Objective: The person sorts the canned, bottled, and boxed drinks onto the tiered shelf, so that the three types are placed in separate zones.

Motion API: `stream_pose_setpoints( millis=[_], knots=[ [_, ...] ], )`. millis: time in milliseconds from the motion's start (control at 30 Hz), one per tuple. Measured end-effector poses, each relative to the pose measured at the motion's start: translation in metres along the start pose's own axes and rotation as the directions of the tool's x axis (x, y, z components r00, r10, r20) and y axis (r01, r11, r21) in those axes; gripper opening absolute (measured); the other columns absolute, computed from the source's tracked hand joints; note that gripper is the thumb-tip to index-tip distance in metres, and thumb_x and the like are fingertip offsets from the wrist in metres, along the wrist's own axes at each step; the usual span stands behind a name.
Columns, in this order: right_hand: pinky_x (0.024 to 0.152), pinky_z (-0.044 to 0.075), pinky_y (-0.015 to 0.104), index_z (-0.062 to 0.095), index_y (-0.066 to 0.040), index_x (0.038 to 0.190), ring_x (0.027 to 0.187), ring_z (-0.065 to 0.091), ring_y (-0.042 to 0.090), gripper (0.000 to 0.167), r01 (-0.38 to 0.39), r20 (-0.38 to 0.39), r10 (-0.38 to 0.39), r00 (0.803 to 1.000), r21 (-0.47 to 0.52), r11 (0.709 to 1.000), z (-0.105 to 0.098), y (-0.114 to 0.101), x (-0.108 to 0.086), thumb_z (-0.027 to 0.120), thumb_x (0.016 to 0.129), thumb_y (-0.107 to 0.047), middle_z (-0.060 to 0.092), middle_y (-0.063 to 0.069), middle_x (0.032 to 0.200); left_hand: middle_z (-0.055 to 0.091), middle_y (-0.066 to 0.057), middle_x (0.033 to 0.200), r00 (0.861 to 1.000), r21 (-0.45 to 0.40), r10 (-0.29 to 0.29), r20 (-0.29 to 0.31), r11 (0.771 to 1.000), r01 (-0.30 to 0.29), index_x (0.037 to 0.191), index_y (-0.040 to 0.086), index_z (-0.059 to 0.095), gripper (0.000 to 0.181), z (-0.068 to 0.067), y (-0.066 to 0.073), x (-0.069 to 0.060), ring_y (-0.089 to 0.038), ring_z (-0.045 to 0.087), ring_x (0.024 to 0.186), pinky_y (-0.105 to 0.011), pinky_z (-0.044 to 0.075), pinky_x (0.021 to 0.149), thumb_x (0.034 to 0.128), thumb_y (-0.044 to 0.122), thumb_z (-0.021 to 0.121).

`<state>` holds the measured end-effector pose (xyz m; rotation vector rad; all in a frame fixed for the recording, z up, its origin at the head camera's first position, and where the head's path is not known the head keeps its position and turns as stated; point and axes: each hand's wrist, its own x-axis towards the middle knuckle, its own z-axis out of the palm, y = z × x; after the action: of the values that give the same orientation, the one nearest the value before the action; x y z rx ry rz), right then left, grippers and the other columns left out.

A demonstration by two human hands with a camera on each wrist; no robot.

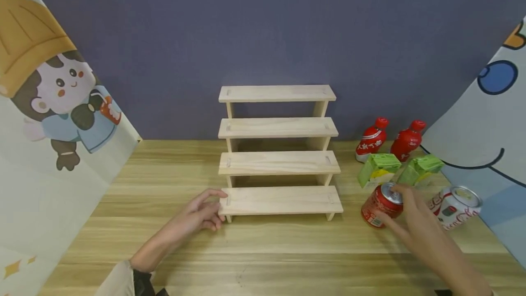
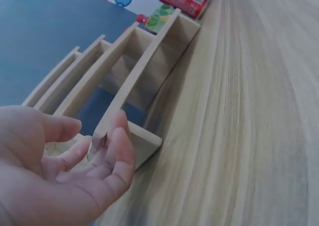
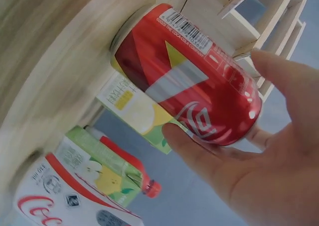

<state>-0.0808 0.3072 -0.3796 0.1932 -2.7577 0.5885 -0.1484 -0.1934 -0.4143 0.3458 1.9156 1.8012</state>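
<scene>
My left hand (image 1: 203, 211) grips the left end of the lowest step of a pale wooden stepped rack (image 1: 279, 200). In the left wrist view, its fingers (image 2: 119, 161) are bent about the corner of that board. To the right of the rack, my right hand (image 1: 419, 229) holds a red soda can (image 1: 376, 207) near its silver top. Thumb and fingers lie on opposite sides of the can in the right wrist view, where its barcode and red side (image 3: 199, 96) show. The can stands upright on the wood-grain table, perhaps slightly tilted.
Beside the right hand stands a white Coca-Cola can (image 1: 456, 207). Two green juice cartons (image 1: 380, 168) are behind the red can, with two red bottles (image 1: 371, 138) farther back. A dark wall (image 1: 271, 26) rises behind the rack; printed panels (image 1: 61, 104) flank the table (image 1: 164, 168).
</scene>
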Motion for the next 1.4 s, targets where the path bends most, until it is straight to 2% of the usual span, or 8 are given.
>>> stream_pose_setpoints(
  millis=[167,367,500,600,900,1067,1167,1400],
  knots=[
    [0.069,0.052,0.062,0.043,0.005,0.129,0.098,0.055,0.041,0.066,0.035,-0.078,-0.034,0.996,0.008,0.999,0.008,0.003,0.002,0.080,0.086,-0.028,0.051,0.026,0.115,0.064,-0.019,0.096,0.998,-0.043,0.023,0.054,0.999,-0.021,0.144,0.007,0.032,0.043,0.001,-0.007,0.003,-0.018,0.062,0.079,-0.028,0.057,0.073,0.1052,0.015,0.049],
    [0.064,0.050,0.047,0.046,0.010,0.126,0.091,0.056,0.038,0.069,0.083,-0.179,-0.084,0.980,-0.013,0.996,0.016,0.008,0.002,0.086,0.075,-0.011,0.054,0.024,0.108,0.065,-0.016,0.091,0.998,-0.085,0.044,0.043,0.996,-0.040,0.143,0.006,0.035,0.044,0.001,-0.017,0.005,-0.017,0.061,0.075,-0.026,0.055,0.069,0.1029,0.012,0.053],
    [0.063,0.053,0.049,0.044,0.011,0.126,0.095,0.055,0.042,0.074,0.086,-0.205,-0.081,0.975,0.017,0.996,0.023,0.009,0.002,0.089,0.069,-0.006,0.052,0.027,0.112,0.067,-0.014,0.091,0.998,-0.103,0.048,0.041,0.994,-0.043,0.143,0.005,0.035,0.045,0.000,-0.022,0.002,-0.016,0.062,0.075,-0.026,0.056,0.070,0.1026,0.012,0.054],
    [0.063,0.054,0.054,0.043,0.012,0.126,0.097,0.055,0.045,0.076,0.081,-0.220,-0.073,0.973,0.028,0.996,0.027,0.008,0.002,0.090,0.068,-0.005,0.051,0.030,0.114,0.067,-0.014,0.090,0.997,-0.113,0.055,0.045,0.992,-0.050,0.144,0.004,0.034,0.046,0.000,-0.024,0.001,-0.016,0.063,0.076,-0.026,0.057,0.070,0.1030,0.013,0.054],
    [0.060,0.053,0.045,0.045,0.011,0.125,0.094,0.059,0.042,0.076,0.086,-0.253,-0.083,0.964,-0.002,0.996,0.022,0.007,0.002,0.091,0.069,-0.010,0.057,0.029,0.110,0.065,-0.010,0.082,0.995,-0.102,0.087,0.043,0.991,-0.082,0.143,0.006,0.035,0.045,0.003,-0.023,0.005,-0.015,0.060,0.070,-0.026,0.055,0.065,0.1038,0.017,0.053],
    [0.064,0.051,0.023,0.048,0.009,0.125,0.090,0.060,0.039,0.079,0.102,-0.257,-0.101,0.961,-0.009,0.995,0.022,0.010,0.004,0.093,0.064,-0.011,0.059,0.025,0.108,0.065,-0.012,0.084,0.996,-0.104,0.086,0.039,0.991,-0.081,0.143,0.006,0.035,0.043,0.002,-0.023,0.008,-0.017,0.060,0.072,-0.027,0.056,0.067,0.1043,0.017,0.052],
    [0.067,0.041,0.006,0.050,0.008,0.125,0.090,0.062,0.039,0.079,0.095,-0.246,-0.086,0.965,0.024,0.995,0.021,0.010,0.005,0.094,0.063,-0.012,0.061,0.025,0.108,0.065,-0.011,0.084,0.995,-0.110,0.089,0.040,0.990,-0.084,0.142,0.006,0.035,0.043,0.001,-0.023,0.008,-0.017,0.061,0.072,-0.028,0.056,0.067,0.1044,0.017,0.051],
    [0.072,0.035,-0.006,0.050,0.006,0.125,0.095,0.062,0.039,0.074,0.042,-0.201,-0.014,0.979,0.138,0.989,0.019,0.008,0.006,0.093,0.066,-0.007,0.061,0.026,0.112,0.066,-0.012,0.086,0.992,-0.122,0.104,0.072,0.988,-0.095,0.145,0.007,0.033,0.044,0.000,-0.024,0.007,-0.018,0.063,0.074,-0.030,0.057,0.069,0.1056,0.018,0.050]
  ],
)
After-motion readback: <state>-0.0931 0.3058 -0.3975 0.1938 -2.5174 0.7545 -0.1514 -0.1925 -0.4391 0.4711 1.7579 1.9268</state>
